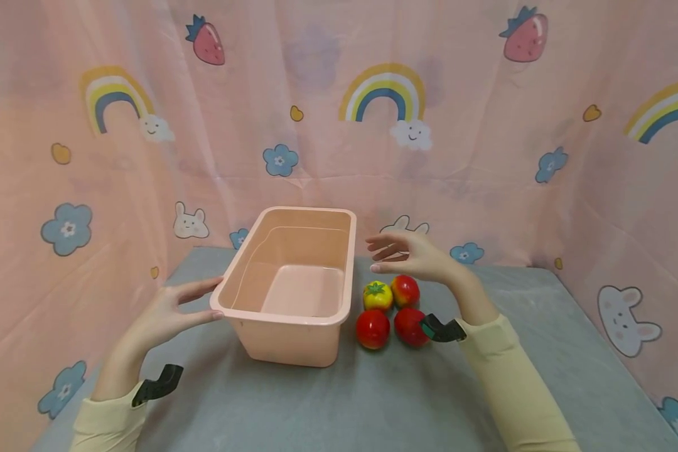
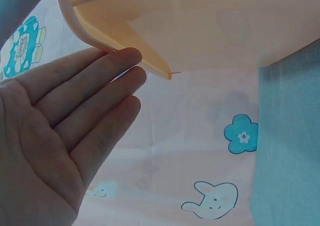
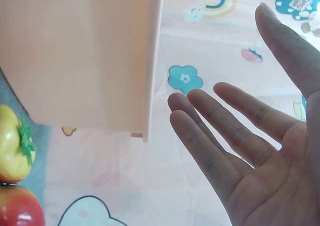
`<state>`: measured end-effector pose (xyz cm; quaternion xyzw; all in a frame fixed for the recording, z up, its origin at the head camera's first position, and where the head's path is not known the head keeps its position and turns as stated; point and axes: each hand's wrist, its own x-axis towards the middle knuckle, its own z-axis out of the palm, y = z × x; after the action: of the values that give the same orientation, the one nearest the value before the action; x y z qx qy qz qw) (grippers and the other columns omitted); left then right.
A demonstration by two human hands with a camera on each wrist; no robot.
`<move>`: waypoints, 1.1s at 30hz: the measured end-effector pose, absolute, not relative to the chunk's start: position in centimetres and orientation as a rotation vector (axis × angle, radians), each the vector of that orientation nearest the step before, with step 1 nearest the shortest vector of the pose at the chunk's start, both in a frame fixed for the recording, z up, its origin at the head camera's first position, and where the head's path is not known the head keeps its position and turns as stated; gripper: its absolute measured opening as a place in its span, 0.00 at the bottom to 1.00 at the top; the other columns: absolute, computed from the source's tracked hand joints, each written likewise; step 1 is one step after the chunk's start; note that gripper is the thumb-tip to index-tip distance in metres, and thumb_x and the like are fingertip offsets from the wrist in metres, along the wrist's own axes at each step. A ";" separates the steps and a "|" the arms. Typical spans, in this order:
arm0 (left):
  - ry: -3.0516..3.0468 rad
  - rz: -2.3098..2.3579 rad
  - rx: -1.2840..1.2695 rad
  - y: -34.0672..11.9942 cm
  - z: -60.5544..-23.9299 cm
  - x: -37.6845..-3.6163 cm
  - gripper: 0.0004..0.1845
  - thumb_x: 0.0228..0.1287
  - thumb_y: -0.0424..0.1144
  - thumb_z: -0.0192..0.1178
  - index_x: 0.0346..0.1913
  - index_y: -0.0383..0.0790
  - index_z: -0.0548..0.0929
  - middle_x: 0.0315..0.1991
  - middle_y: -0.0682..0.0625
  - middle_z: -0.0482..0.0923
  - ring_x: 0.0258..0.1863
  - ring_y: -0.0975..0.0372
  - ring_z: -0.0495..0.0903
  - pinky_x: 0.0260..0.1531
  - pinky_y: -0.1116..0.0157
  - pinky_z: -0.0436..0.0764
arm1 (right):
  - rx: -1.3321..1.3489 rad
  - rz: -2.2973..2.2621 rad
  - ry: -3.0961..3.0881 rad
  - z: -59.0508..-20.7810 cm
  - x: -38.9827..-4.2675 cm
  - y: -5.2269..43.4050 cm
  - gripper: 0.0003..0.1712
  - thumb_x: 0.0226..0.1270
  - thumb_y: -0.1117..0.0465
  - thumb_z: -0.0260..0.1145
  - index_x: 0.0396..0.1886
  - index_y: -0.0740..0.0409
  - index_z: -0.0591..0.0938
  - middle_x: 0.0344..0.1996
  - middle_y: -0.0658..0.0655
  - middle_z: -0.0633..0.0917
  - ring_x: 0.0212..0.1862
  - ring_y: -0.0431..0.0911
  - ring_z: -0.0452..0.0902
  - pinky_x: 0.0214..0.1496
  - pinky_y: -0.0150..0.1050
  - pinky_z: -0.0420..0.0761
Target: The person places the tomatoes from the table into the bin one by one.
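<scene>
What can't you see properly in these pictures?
- Head view: the wrist camera hides part of one red tomato.
- Left wrist view: the tub is cut off by the top edge.
- Right wrist view: the yellow tomato is cut off by the left edge.

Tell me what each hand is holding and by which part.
Nothing is held. The left hand is open, its straight fingertips at the bin's left rim. The right hand hovers open above the fruits, apart from the bin.
</scene>
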<state>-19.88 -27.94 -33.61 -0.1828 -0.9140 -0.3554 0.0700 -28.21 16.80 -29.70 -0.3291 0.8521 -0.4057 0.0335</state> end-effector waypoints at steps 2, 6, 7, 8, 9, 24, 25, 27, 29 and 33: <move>-2.747 -1.073 -0.549 -27.9 -33.6 -19.8 0.32 0.54 0.50 0.69 0.64 0.52 0.74 0.61 0.50 0.75 0.61 0.45 0.73 0.54 0.42 0.74 | -1.003 -1.256 2.617 -30.1 -28.2 17.1 0.32 0.58 0.51 0.71 0.62 0.52 0.74 0.56 0.56 0.80 0.55 0.50 0.79 0.56 0.47 0.80; -2.747 -1.075 -0.544 -27.8 -33.5 -19.6 0.32 0.54 0.50 0.69 0.64 0.52 0.74 0.61 0.51 0.75 0.61 0.46 0.73 0.54 0.42 0.74 | -0.975 -1.280 2.616 -30.8 -28.2 17.7 0.32 0.58 0.52 0.71 0.62 0.52 0.74 0.57 0.56 0.80 0.55 0.51 0.79 0.56 0.48 0.80; -2.750 -1.070 -0.539 -27.8 -33.5 -19.6 0.32 0.54 0.50 0.69 0.64 0.52 0.74 0.61 0.51 0.75 0.61 0.46 0.73 0.54 0.43 0.74 | -0.963 -1.282 2.618 -31.0 -28.1 17.9 0.32 0.58 0.51 0.71 0.62 0.52 0.74 0.57 0.56 0.80 0.55 0.51 0.79 0.55 0.48 0.80; -2.752 -1.067 -0.538 -27.8 -33.5 -19.6 0.32 0.54 0.50 0.69 0.64 0.52 0.74 0.61 0.51 0.75 0.61 0.46 0.73 0.54 0.43 0.74 | -0.947 -1.284 2.621 -31.1 -28.1 18.0 0.32 0.58 0.51 0.71 0.62 0.51 0.74 0.57 0.56 0.80 0.55 0.51 0.79 0.55 0.48 0.80; -2.751 -1.067 -0.539 -27.8 -33.5 -19.6 0.32 0.54 0.50 0.69 0.64 0.52 0.74 0.61 0.51 0.75 0.61 0.46 0.73 0.54 0.43 0.74 | -0.936 -1.285 2.625 -31.3 -28.1 18.1 0.32 0.58 0.51 0.71 0.62 0.51 0.74 0.56 0.55 0.80 0.55 0.51 0.79 0.55 0.48 0.80; -2.755 -1.062 -0.537 -27.8 -33.4 -19.7 0.33 0.54 0.50 0.69 0.64 0.51 0.74 0.61 0.49 0.75 0.61 0.45 0.73 0.54 0.42 0.74 | -0.783 -1.252 2.681 -33.9 -27.5 19.9 0.31 0.57 0.47 0.71 0.60 0.48 0.76 0.54 0.55 0.81 0.53 0.52 0.80 0.48 0.43 0.84; -2.755 -1.058 -0.537 -27.7 -33.4 -19.7 0.33 0.54 0.50 0.69 0.64 0.52 0.74 0.61 0.50 0.75 0.61 0.45 0.73 0.54 0.43 0.74 | -0.785 -1.249 2.684 -34.1 -27.4 20.1 0.31 0.57 0.48 0.71 0.60 0.49 0.76 0.54 0.55 0.81 0.53 0.53 0.80 0.47 0.43 0.84; -2.753 -1.058 -0.536 -27.7 -33.4 -19.7 0.32 0.54 0.50 0.69 0.64 0.52 0.74 0.61 0.50 0.75 0.61 0.46 0.73 0.55 0.43 0.74 | -0.768 -1.240 2.699 -34.6 -27.4 20.3 0.31 0.56 0.47 0.71 0.60 0.48 0.76 0.54 0.55 0.82 0.53 0.53 0.80 0.46 0.42 0.84; -2.752 -1.062 -0.538 -27.7 -33.4 -19.6 0.32 0.54 0.50 0.69 0.64 0.52 0.74 0.61 0.50 0.75 0.61 0.46 0.73 0.55 0.43 0.74 | -0.751 -1.228 2.710 -35.0 -27.3 20.6 0.31 0.56 0.46 0.71 0.60 0.47 0.76 0.54 0.55 0.81 0.54 0.53 0.79 0.47 0.42 0.84; -2.740 -1.068 -0.556 -27.8 -33.6 -19.7 0.32 0.55 0.48 0.69 0.64 0.50 0.74 0.61 0.49 0.75 0.61 0.45 0.73 0.54 0.42 0.74 | -0.710 -1.229 2.711 -36.0 -27.2 21.0 0.31 0.57 0.44 0.70 0.60 0.46 0.76 0.54 0.57 0.81 0.53 0.52 0.79 0.49 0.43 0.83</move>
<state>-19.67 -27.78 -33.56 -0.1852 -0.9130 -0.3558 0.0742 -27.17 20.99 -36.01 -0.2319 0.8851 -0.4014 0.0409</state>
